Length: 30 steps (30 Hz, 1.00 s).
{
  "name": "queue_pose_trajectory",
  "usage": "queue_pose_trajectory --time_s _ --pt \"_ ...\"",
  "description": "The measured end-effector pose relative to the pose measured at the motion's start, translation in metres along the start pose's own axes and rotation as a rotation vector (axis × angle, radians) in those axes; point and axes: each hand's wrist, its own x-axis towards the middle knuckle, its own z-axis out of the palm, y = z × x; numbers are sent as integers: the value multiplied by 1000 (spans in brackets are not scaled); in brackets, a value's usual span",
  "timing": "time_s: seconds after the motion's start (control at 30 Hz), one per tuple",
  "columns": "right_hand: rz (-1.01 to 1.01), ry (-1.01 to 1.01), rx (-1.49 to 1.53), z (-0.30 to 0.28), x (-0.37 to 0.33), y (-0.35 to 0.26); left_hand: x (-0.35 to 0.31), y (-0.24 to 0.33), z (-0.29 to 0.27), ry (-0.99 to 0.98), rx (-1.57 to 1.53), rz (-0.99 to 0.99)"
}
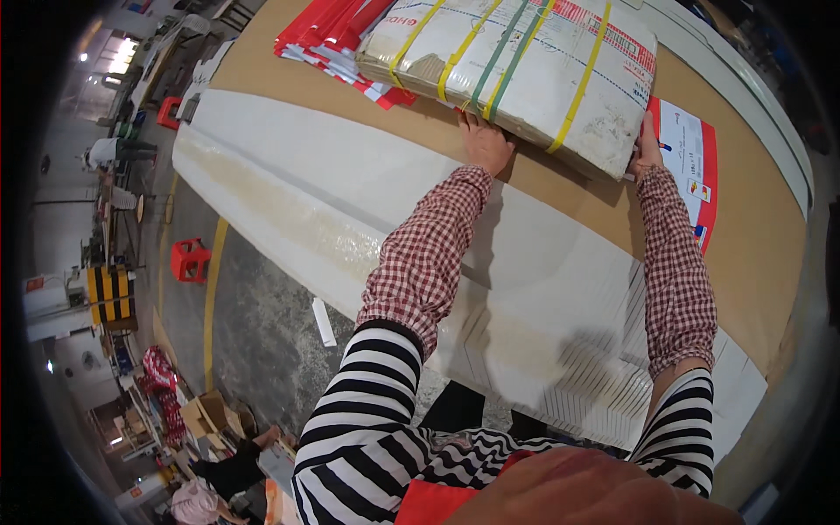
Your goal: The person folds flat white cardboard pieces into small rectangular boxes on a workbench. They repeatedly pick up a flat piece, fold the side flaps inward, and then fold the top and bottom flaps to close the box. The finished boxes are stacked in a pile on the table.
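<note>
A large, flat white parcel (560, 66) lies at the far side of the table, bound with yellow and green straps. Its wrapping is scuffed along the near edge. My left hand (486, 144) grips that edge by the straps, its fingertips partly hidden beneath the parcel. At the near right corner, my right hand (646, 153) holds the parcel's side, with the fingers behind it mostly out of sight. Red-and-white printed sheets (337, 44) stick out at the parcel's left, and another printed sheet (687, 162) with red edging lies just right of my right hand.
Brown board (744, 210) covers the table, with a long white sheet (289, 149) along its near side. A red stool (189, 261) stands on the grey floor at left. Farther off are a person (118, 150), cartons (210, 413), and another person (201, 503) at lower left.
</note>
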Motion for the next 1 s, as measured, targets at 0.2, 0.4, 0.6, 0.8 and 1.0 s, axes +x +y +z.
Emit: queue_pose_trajectory --time_s 0.2,0.4,0.6,0.8,1.0 --pt "-110 -124 -10 11 -11 2 20 -11 45 297 -154 24" --pt "-120 -201 38 12 -22 -4 16 -9 37 280 -150 0" --pt "-73 -207 22 30 -65 -28 20 -11 40 469 -184 -59" --pt "-74 -214 -8 27 -55 -32 47 -18 54 417 -560 -104" --pt "-63 -224 10 23 -56 -37 48 -16 50 494 -662 -30"
